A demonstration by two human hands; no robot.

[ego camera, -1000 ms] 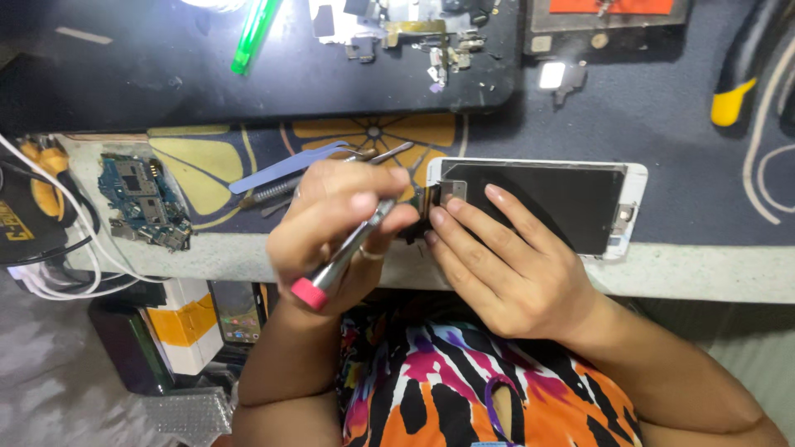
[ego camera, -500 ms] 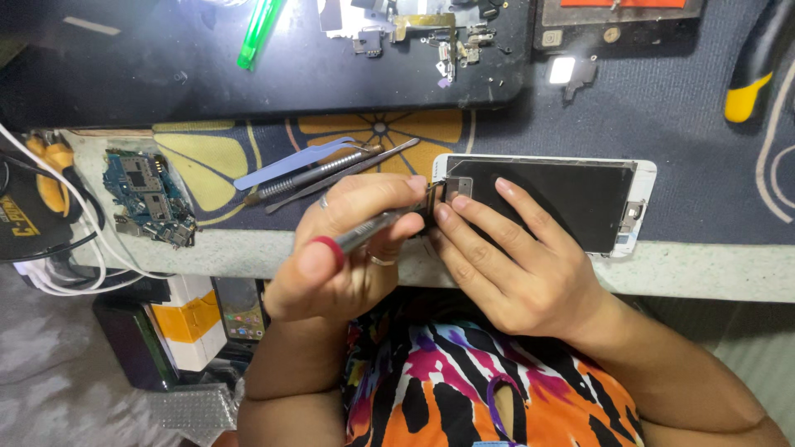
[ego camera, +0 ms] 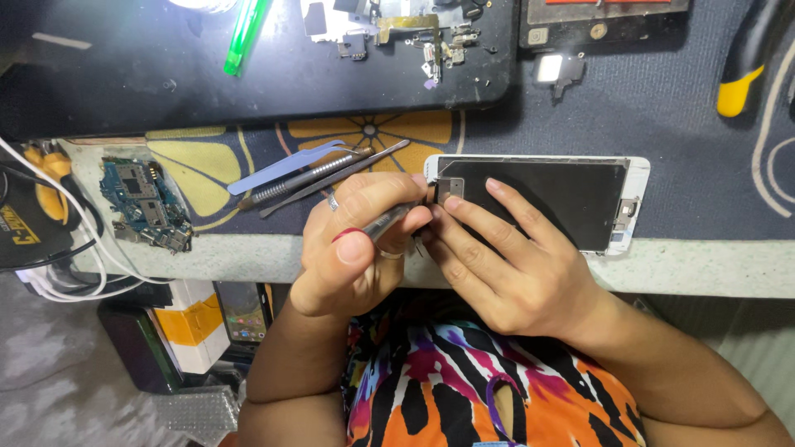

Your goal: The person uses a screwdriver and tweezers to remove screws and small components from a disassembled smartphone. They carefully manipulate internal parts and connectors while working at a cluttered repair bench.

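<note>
I see my left hand (ego camera: 356, 248) pinching a slim red-capped metal screwdriver (ego camera: 389, 222) while my right hand's (ego camera: 505, 265) spread fingers press the white-framed black phone screen (ego camera: 571, 194).

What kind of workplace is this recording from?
Probably a phone repair bench: a white phone screen assembly under both hands, a bare circuit board, tweezers and pry tools, and small loose parts on a dark mat.

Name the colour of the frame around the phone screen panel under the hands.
White, on the phone screen panel; head view.
</note>
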